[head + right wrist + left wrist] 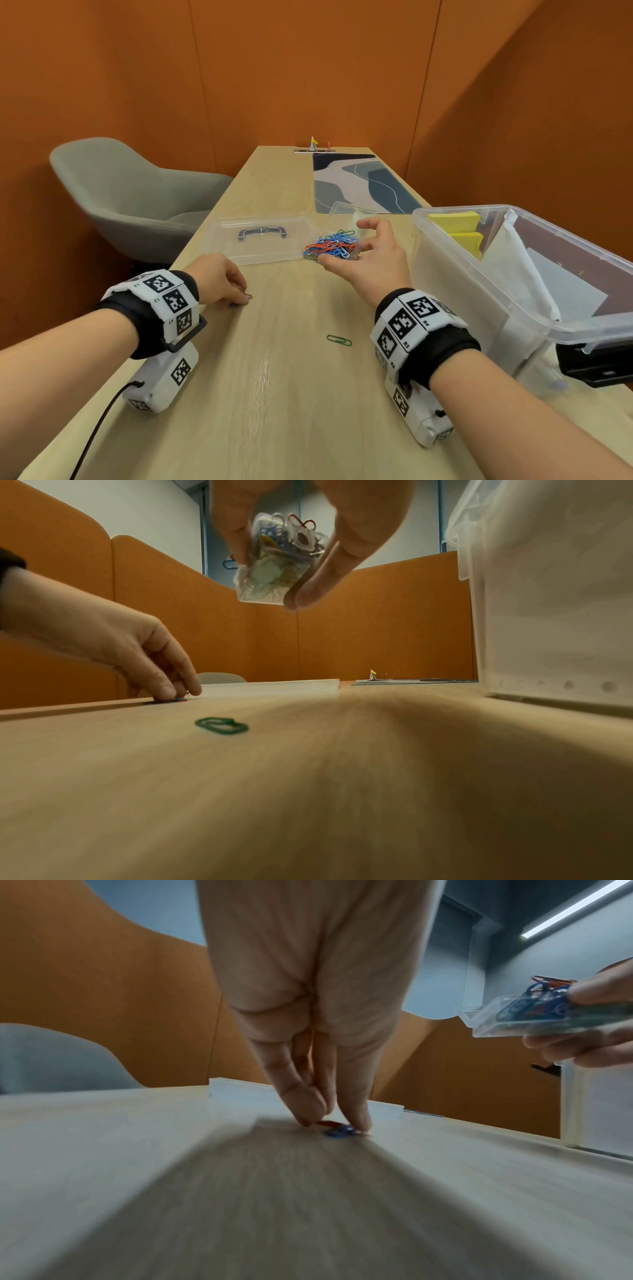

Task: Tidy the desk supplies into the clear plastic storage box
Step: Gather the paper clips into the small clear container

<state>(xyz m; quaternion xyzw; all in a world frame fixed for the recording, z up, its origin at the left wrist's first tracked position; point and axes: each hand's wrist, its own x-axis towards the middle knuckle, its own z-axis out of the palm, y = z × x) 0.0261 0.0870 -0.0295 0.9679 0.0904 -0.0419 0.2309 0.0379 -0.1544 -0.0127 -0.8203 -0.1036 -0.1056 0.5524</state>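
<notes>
Green paper clip point(339, 340): flat on the wooden desk point(274, 394) between the wrists, long axis running left to right, slightly toward the near right. Small clear case point(514, 1018), heaped with coloured paper clips point(330, 247): clasped by the right hand point(371, 260), clear of the desk. Left hand point(219, 277): fingertips point(356, 1118) pinched on a red clip point(325, 1123) and a blue clip point(339, 1131) at the surface. Clear plastic storage box point(455, 274), right: holds yellow pads point(459, 226) and white sheets point(548, 287). Its lid point(260, 236) lies flat beyond the left hand.
</notes>
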